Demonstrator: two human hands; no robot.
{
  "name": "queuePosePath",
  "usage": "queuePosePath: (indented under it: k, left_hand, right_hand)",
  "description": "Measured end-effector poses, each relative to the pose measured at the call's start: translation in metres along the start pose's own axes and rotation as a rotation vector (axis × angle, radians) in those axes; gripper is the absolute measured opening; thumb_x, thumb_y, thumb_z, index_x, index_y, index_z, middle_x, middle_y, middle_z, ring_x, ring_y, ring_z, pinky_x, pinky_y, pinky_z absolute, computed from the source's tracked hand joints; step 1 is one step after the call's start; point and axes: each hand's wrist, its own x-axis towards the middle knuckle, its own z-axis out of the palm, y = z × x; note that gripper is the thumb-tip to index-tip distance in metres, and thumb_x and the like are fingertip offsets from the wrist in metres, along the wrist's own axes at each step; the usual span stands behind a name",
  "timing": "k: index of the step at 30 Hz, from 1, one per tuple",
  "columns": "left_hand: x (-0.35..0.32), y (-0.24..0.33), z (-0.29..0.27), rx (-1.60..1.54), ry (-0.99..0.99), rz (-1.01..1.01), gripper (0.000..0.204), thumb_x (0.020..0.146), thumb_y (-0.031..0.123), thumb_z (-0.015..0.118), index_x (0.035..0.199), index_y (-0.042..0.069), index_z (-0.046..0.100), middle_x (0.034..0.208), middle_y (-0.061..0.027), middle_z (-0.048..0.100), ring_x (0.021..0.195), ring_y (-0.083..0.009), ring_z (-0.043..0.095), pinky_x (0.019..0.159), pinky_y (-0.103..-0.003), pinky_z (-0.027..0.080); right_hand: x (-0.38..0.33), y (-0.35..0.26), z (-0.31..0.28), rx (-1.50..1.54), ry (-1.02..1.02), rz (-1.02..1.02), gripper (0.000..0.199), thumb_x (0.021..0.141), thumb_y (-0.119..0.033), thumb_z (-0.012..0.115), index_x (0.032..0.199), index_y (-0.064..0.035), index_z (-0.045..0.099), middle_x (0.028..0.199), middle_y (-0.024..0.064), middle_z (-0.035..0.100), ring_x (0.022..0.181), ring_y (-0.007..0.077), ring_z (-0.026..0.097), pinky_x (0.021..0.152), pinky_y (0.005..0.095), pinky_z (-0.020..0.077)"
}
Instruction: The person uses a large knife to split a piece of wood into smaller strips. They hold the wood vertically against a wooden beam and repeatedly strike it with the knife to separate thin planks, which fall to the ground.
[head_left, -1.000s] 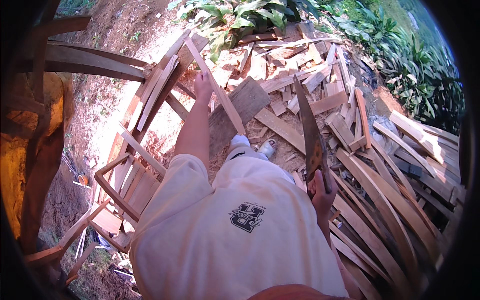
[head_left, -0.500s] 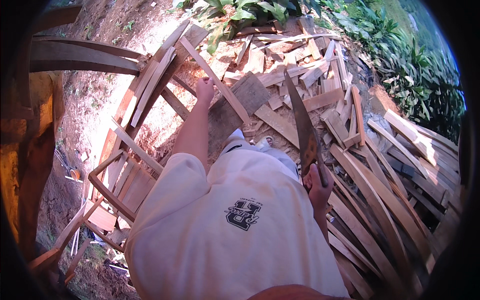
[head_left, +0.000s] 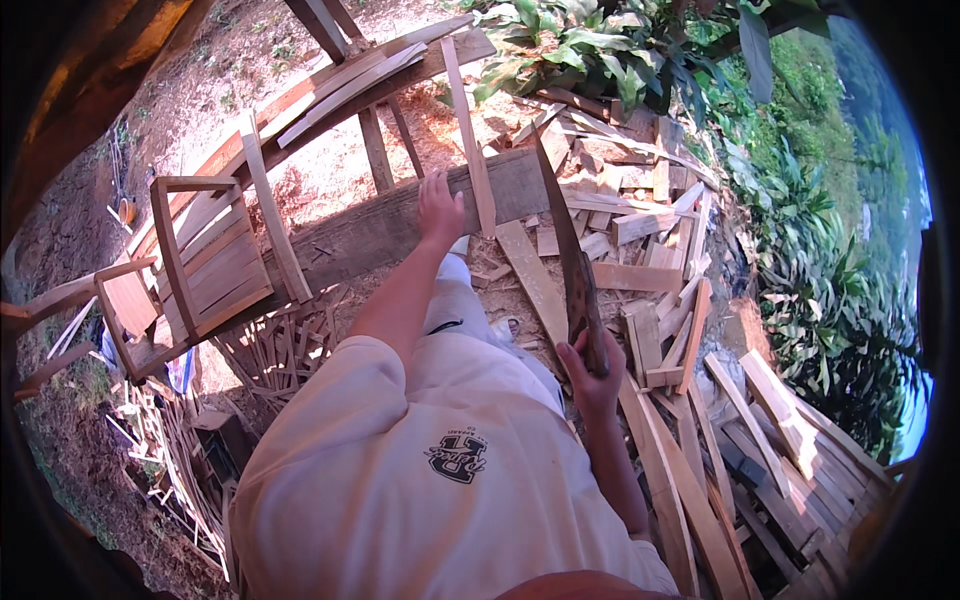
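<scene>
My left hand (head_left: 440, 210) lies on a weathered grey-brown plank (head_left: 365, 228), fingers stretched out and holding nothing. Just right of it, a narrow wooden strip (head_left: 470, 145) crosses over the plank, its near end sticking out past the edge. A handsaw (head_left: 569, 225) is in my right hand (head_left: 594, 378), fingers wrapped round the grip. Its dark blade points up and away, apart from the strip, with scrap wood behind it.
Several offcuts (head_left: 640, 225) cover the ground beyond the saw. Long boards (head_left: 680, 480) lie on the right. To the left stand a wooden frame with slats (head_left: 205, 255) and another upright strip (head_left: 270, 210). Leafy plants (head_left: 820, 270) border the far right.
My left hand has come down from beside the strip onto the plank, its fingers opening out. The saw stays in my right hand, and the whole view has turned.
</scene>
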Motion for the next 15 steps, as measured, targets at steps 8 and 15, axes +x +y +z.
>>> queuePosePath:
  k: [8, 15]
  left_hand:
    - [0.028, 0.017, 0.075, 0.431, 0.110, 0.112, 0.065, 0.108, 0.036, 0.041, 0.158, -0.005, 0.035, 0.163, -0.0184, 0.039, 0.156, -0.0309, 0.028, 0.130, -0.049, 0.017]
    - [0.071, 0.037, 0.083, 0.369, 0.117, 0.183, 0.060, 0.107, 0.035, 0.043, 0.153, -0.004, 0.042, 0.152, -0.0181, 0.050, 0.147, -0.0307, 0.040, 0.127, -0.049, 0.022]
  right_hand:
    - [0.057, 0.086, 0.032, -0.129, -0.037, -0.293, 0.023, 0.093, -0.010, 0.080, 0.082, -0.0025, 0.060, 0.062, 0.0027, 0.056, 0.055, 0.0086, 0.049, 0.052, 0.0276, 0.0395]
    - [0.078, 0.103, 0.042, -0.074, -0.021, -0.247, 0.023, 0.094, -0.011, 0.077, 0.081, -0.0013, 0.061, 0.061, 0.0023, 0.055, 0.055, 0.0088, 0.049, 0.052, 0.0282, 0.0390]
